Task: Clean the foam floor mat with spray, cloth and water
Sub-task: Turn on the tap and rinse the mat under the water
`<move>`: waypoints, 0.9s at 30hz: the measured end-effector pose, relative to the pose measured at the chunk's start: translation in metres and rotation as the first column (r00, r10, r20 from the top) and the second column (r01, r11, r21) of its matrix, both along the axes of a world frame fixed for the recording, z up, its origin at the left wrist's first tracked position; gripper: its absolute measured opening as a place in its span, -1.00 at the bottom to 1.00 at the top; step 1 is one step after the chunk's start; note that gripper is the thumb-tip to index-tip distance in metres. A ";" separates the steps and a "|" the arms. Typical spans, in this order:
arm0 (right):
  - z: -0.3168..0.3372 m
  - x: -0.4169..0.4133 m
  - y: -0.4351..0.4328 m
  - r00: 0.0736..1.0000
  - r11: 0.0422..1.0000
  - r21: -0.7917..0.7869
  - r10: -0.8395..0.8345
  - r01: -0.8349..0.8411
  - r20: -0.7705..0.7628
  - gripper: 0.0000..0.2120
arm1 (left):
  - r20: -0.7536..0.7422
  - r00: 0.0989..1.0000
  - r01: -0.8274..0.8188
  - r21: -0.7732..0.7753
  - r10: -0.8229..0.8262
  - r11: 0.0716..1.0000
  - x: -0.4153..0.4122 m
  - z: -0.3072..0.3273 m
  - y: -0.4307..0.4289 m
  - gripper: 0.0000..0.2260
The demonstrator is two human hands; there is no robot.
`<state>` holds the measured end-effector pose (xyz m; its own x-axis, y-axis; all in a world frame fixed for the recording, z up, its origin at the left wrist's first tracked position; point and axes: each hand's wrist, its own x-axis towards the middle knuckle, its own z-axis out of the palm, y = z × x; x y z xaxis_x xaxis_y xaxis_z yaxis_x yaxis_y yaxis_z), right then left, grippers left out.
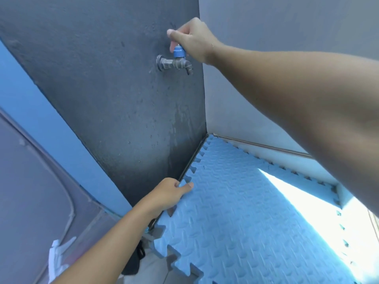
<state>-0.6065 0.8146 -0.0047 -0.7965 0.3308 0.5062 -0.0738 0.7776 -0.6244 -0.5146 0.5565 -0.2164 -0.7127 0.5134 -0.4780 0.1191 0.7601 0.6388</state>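
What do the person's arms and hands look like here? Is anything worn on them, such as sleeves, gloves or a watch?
Both arms are bare as far as the view shows: no sleeve covers the left forearm or the right forearm. The left hand and the right hand wear no gloves. No watch, bracelet or ring is visible.

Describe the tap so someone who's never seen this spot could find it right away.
Find the dark grey wall meeting the paler wall in a corner above the blue foam mat. High up near that corner, a grey metal tap sticks out. Its blue handle, gripped by the right hand, marks it; nothing else is mounted there.
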 end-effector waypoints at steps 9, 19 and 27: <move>-0.004 0.001 -0.008 0.998 0.999 -0.038 -0.021 0.019 -0.054 -0.58 | -0.334 0.942 0.118 0.237 -0.033 0.964 -0.003 0.074 -0.019 -0.82; 0.010 0.006 -0.010 0.971 0.960 0.163 -0.235 0.227 0.031 -0.67 | -0.580 0.812 0.155 0.108 -0.064 0.982 -0.025 0.137 -0.048 -0.81; 0.003 0.015 -0.012 0.925 0.910 0.170 -0.364 0.378 -0.112 -0.62 | -0.542 0.838 0.118 0.064 -0.065 0.991 -0.029 0.131 -0.041 -0.84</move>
<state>-0.5913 0.8022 -0.0019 -0.5910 0.4895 0.6412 0.2007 0.8591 -0.4708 -0.5433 0.5160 -0.0852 -0.7913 0.6112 0.0188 0.5302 0.6703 0.5192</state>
